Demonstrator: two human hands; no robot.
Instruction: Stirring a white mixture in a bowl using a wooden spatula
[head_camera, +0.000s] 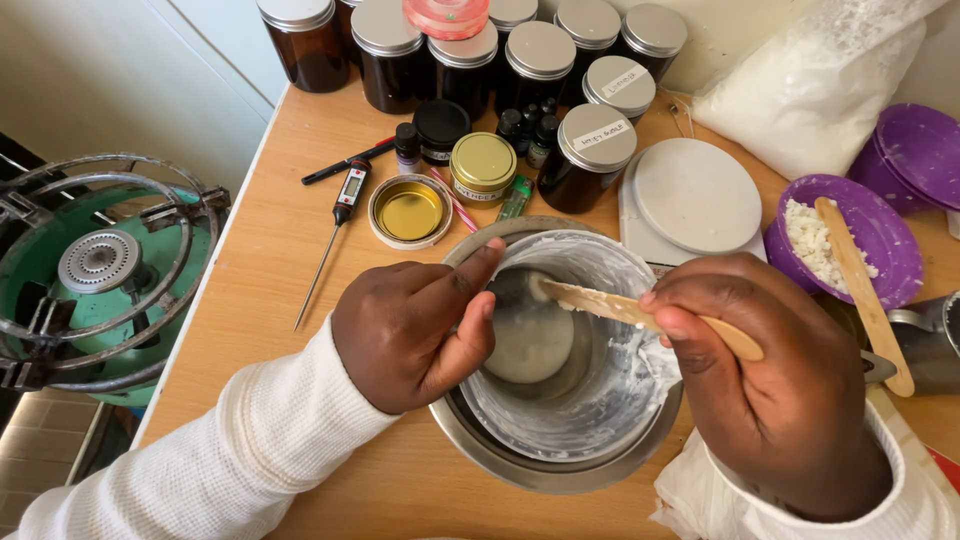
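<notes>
Firmly, right hand (775, 385) grips wooden stick (640, 312) over bowl (560, 455).

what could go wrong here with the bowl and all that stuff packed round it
1. The left hand steadies the steel bowl only at its rim while the right hand scrapes with the wooden stick; a hard push might tip it or slop out the white paste.
2. The open gold tin and thermometer lie just beyond the bowl, so flicked paste could land on them.
3. The stove sits beside the table; a sleeve might brush it.
</notes>
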